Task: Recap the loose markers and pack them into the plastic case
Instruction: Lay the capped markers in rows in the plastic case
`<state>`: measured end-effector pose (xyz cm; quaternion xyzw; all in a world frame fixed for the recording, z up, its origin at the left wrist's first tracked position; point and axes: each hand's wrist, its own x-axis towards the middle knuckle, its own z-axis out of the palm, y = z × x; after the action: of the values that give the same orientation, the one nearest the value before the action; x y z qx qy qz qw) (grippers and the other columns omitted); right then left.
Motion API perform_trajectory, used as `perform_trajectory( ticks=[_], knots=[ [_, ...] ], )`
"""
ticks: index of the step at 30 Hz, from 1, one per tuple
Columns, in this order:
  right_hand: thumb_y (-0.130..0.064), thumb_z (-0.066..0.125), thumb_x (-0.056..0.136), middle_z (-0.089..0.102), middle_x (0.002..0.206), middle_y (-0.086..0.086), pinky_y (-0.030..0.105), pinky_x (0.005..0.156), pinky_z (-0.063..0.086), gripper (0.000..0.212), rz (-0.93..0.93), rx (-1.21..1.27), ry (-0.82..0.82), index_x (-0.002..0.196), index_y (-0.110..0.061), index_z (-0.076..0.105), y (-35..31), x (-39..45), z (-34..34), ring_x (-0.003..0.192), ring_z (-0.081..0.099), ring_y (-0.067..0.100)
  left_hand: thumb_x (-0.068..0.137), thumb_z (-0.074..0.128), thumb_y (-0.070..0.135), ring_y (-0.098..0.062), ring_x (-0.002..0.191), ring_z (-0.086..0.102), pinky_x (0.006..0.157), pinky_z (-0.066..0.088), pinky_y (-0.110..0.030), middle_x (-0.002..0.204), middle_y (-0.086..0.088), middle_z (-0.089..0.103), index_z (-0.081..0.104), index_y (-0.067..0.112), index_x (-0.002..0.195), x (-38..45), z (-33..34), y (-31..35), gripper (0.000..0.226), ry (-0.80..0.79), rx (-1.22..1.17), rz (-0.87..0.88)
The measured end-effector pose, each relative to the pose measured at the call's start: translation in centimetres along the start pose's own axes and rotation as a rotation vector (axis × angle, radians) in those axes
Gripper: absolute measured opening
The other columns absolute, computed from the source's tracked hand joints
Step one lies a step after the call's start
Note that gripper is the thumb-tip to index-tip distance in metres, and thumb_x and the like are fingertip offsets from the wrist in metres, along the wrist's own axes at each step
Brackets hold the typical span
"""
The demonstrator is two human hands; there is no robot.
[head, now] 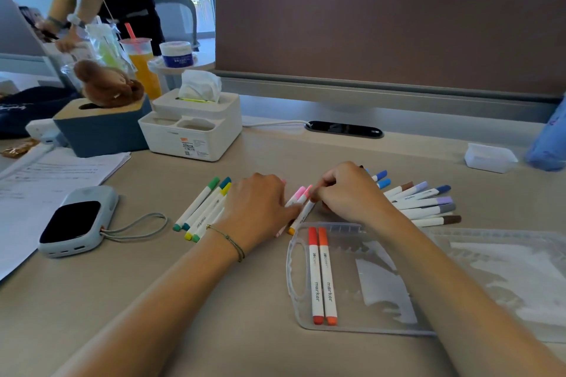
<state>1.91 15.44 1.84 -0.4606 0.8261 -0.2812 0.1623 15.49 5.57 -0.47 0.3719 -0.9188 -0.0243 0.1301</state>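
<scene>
An open clear plastic case [361,324] lies on the desk in front of me, with a red marker [315,275] and an orange marker [327,275] side by side at its left end. My right hand [346,190] pinches the upper end of a yellow-orange marker [301,217] just behind the case. My left hand [260,205] rests on the pink markers [296,195] beside it, fingers touching them. Green, teal and yellow markers [202,208] lie to the left. Blue, purple, grey and brown markers [425,202] fan out to the right.
The case's clear lid [505,278] lies open at right. A grey power bank with strap [76,223] and papers [46,180] sit at left, tissue boxes [196,122] behind. A small white tray [490,156] and blue object [548,144] stand at far right. A person stands at back left.
</scene>
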Motion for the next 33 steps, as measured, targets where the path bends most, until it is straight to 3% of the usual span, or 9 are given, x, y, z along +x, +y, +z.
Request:
perform_trajectory(
  ticks=[3, 5, 12, 16, 19, 22, 28, 31, 33],
  knots=[
    [-0.024, 0.063, 0.098, 0.068, 0.072, -0.004, 0.024, 0.059, 0.043, 0.022, -0.006, 0.0, -0.009, 0.08, -0.025, 0.075, 0.1, 0.1, 0.1, 0.07, 0.06, 0.011, 0.09, 0.06, 0.049, -0.022, 0.077, 0.063, 0.064, 0.051, -0.031, 0.085, 0.0, 0.067, 0.068, 0.022, 0.082, 0.3, 0.3, -1.0, 0.029, 0.09, -0.083, -0.069],
    [-0.024, 0.063, 0.098, 0.068, 0.072, -0.004, 0.024, 0.061, 0.045, 0.02, -0.01, -0.003, -0.012, 0.084, -0.024, 0.077, 0.1, 0.1, 0.3, 0.07, 0.062, 0.011, 0.086, 0.067, 0.041, -0.023, 0.082, 0.064, 0.065, 0.046, -0.03, 0.089, 0.001, 0.066, 0.067, 0.023, 0.086, 0.4, 0.3, -1.6, 0.019, 0.078, -0.076, -0.09],
    [-0.024, 0.065, 0.096, 0.072, 0.075, 0.0, 0.037, 0.078, 0.059, 0.018, 0.003, -0.028, -0.022, 0.085, -0.022, 0.079, 0.2, 0.3, 0.8, 0.077, 0.068, 0.018, 0.087, 0.066, 0.046, -0.021, 0.069, 0.056, 0.061, 0.042, -0.03, 0.076, -0.003, 0.059, 0.064, 0.016, 0.076, 0.7, 0.1, -1.3, 0.033, -0.009, -0.003, -0.096],
    [-0.023, 0.066, 0.096, 0.071, 0.075, 0.002, 0.032, 0.071, 0.053, 0.018, 0.047, -0.01, -0.026, 0.083, -0.02, 0.079, 0.1, 0.4, 0.5, 0.074, 0.064, 0.017, 0.088, 0.067, 0.036, -0.016, 0.059, 0.06, 0.05, 0.043, -0.025, 0.067, -0.002, 0.065, 0.071, 0.014, 0.071, 0.6, -0.1, -2.2, 0.028, 0.001, -0.353, -0.12],
    [-0.025, 0.069, 0.092, 0.071, 0.074, 0.002, 0.029, 0.065, 0.048, 0.017, 0.055, -0.069, -0.03, 0.079, -0.019, 0.077, -1.0, 1.1, 0.8, 0.074, 0.063, 0.016, 0.093, 0.066, 0.028, -0.002, 0.042, 0.056, 0.042, 0.039, -0.011, 0.06, 0.001, 0.065, 0.075, 0.011, 0.08, 0.5, -1.3, -3.0, 0.023, -0.024, -0.734, -0.193],
    [-0.03, 0.071, 0.088, 0.07, 0.076, 0.004, 0.029, 0.06, 0.045, 0.017, 0.086, -0.196, -0.041, 0.082, -0.015, 0.076, -2.2, 2.6, 1.6, 0.073, 0.063, 0.018, 0.096, 0.061, 0.017, -0.006, 0.043, 0.059, 0.042, 0.041, -0.013, 0.069, -0.003, 0.07, 0.074, 0.005, 0.095, 0.4, -2.3, -3.3, 0.018, -0.12, -0.981, -0.242],
    [-0.035, 0.075, 0.082, 0.067, 0.076, 0.002, 0.028, 0.062, 0.046, 0.02, 0.197, -0.353, -0.146, 0.078, -0.018, 0.066, -3.9, 3.6, 2.1, 0.069, 0.062, 0.018, 0.096, 0.057, 0.018, -0.017, 0.063, 0.062, 0.046, 0.039, -0.019, 0.084, -0.008, 0.077, 0.07, 0.01, 0.107, 0.3, -2.5, -4.1, 0.019, -0.249, -1.137, -0.247],
    [-0.035, 0.076, 0.083, 0.071, 0.075, 0.003, 0.03, 0.069, 0.051, 0.023, 0.232, -0.293, -0.155, 0.07, -0.017, 0.068, -4.3, 3.9, 2.5, 0.069, 0.065, 0.019, 0.097, 0.058, 0.019, -0.019, 0.069, 0.062, 0.046, 0.038, -0.018, 0.087, -0.012, 0.074, 0.07, 0.009, 0.105, 0.2, -2.5, -4.0, 0.018, -0.279, -1.173, -0.239],
    [-0.03, 0.076, 0.084, 0.069, 0.069, 0.003, 0.029, 0.065, 0.049, 0.025, 0.25, -0.168, -0.148, 0.067, -0.015, 0.067, -4.4, 3.8, 2.4, 0.061, 0.061, 0.018, 0.097, 0.06, 0.022, -0.019, 0.07, 0.06, 0.047, 0.039, -0.019, 0.084, -0.01, 0.072, 0.07, 0.01, 0.1, 0.1, -2.4, -3.8, 0.017, -0.294, -1.181, -0.228]
  ],
)
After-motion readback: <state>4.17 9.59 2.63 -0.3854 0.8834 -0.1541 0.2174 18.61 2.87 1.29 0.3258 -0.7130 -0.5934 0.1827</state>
